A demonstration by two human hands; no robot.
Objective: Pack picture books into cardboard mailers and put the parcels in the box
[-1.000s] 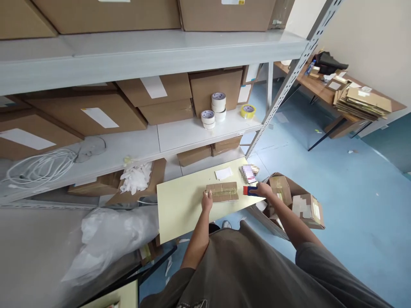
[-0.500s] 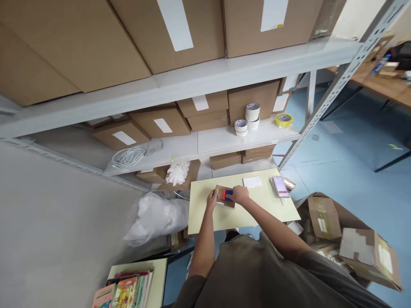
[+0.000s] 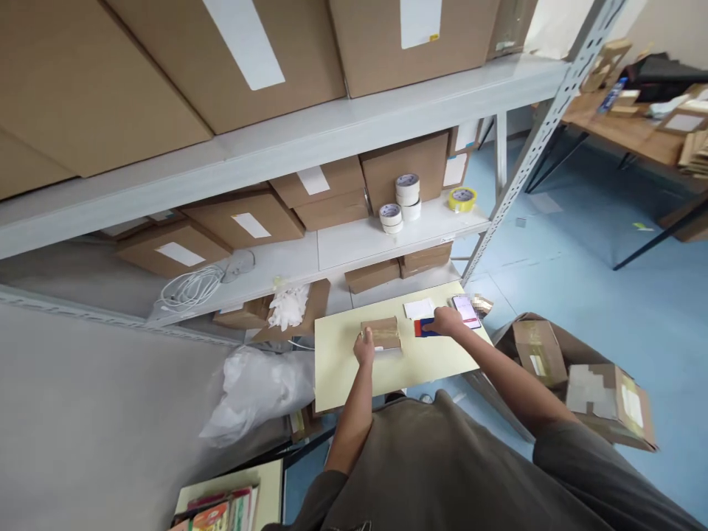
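Observation:
A small brown cardboard box (image 3: pixel 387 332) with tape across its top lies on the pale yellow table (image 3: pixel 343 383). My left hand (image 3: pixel 364 346) grips its near left edge, thumb on top. To the right of the box, my right hand (image 3: pixel 447 321) is closed on a flat blue object with a red end (image 3: pixel 423 327), whose kind I cannot make out. The red end points left towards the box, with a gap between them. A white sheet (image 3: pixel 419 308) lies just beyond it, and a phone (image 3: pixel 466 311) rests to the right of my right hand.
Metal shelving (image 3: pixel 354 125) with cardboard boxes stands over the table's far side. Tape rolls (image 3: pixel 408 190) and a coiled white cable (image 3: pixel 193 287) sit on its middle shelf. A white plastic bag (image 3: pixel 259 391) is at the left, opened cartons (image 3: pixel 608 405) at the right.
My right hand has moved right with the blue and red object, off the cardboard box. My left hand keeps its hold on the box. The view has shifted rightward.

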